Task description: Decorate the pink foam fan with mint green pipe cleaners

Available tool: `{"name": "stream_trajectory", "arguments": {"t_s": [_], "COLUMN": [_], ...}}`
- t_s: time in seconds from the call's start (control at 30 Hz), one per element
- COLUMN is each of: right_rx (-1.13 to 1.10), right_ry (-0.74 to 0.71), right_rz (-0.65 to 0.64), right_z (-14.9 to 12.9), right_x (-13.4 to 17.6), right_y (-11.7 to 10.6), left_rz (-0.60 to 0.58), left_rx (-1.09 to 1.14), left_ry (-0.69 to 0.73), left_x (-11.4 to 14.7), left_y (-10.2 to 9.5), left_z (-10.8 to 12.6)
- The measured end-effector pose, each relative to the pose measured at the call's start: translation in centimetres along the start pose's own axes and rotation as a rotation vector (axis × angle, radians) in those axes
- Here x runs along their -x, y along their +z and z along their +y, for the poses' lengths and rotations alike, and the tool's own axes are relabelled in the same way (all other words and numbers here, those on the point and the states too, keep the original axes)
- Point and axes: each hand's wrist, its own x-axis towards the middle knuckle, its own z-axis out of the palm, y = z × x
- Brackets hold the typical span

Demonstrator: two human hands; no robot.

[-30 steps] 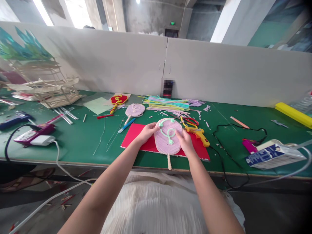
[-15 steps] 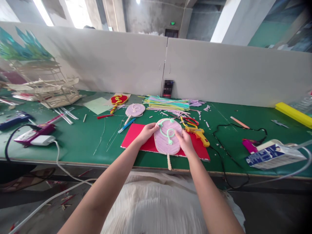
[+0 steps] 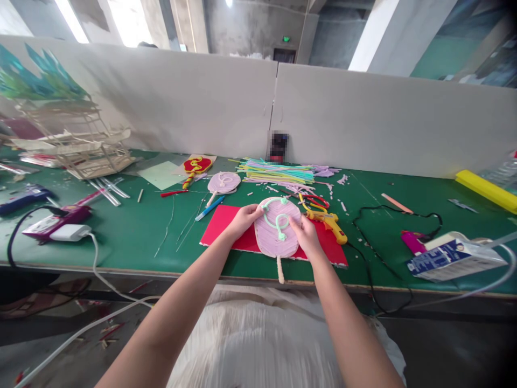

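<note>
Between my hands is a round, pale purple fan with a mint-green curled trim on its face and a short cream handle pointing toward me. My left hand grips its left edge, and my right hand pinches the right edge with the thumb on the front. Beneath it a red board lies on the table. A yellow glue gun rests just past my right hand, beside red-handled scissors. Behind my left hand lie a blue pen and a second purple fan.
Bundled pastel pipe cleaners and purple scraps lie behind the fan. A red and yellow fan sits farther left. At left stand a power strip and a wooden stick model; at right, a blue-white carton and a black cord.
The fan has tilted very slightly in my hands, its handle end a touch lower. Both hands keep their hold, and the things on the table stay where they were.
</note>
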Motion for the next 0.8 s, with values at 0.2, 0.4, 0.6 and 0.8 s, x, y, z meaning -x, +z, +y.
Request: {"name": "stream_trajectory", "arguments": {"t_s": [0.2,0.4,0.6,0.8], "right_rx": [0.013,0.001,-0.027,-0.041], "right_ry": [-0.006,-0.002,0.016,0.003], "right_rz": [-0.003,-0.009,-0.03,0.015], "right_z": [-0.08,-0.06,0.03,-0.19], "right_x": [0.07,0.08,0.12,0.05], "right_y": [0.02,0.01,0.08,-0.02], "left_rz": [0.025,0.014,0.044,-0.027], "left_rx": [-0.066,-0.033,-0.108,0.049], "left_ry": [0.01,0.012,0.028,-0.008], "left_x": [0.05,0.15,0.01,0.04], "left_y": [-0.01,0.09,-0.05,0.22], "left_z": [0.08,0.21,-0.12,0.27]}}
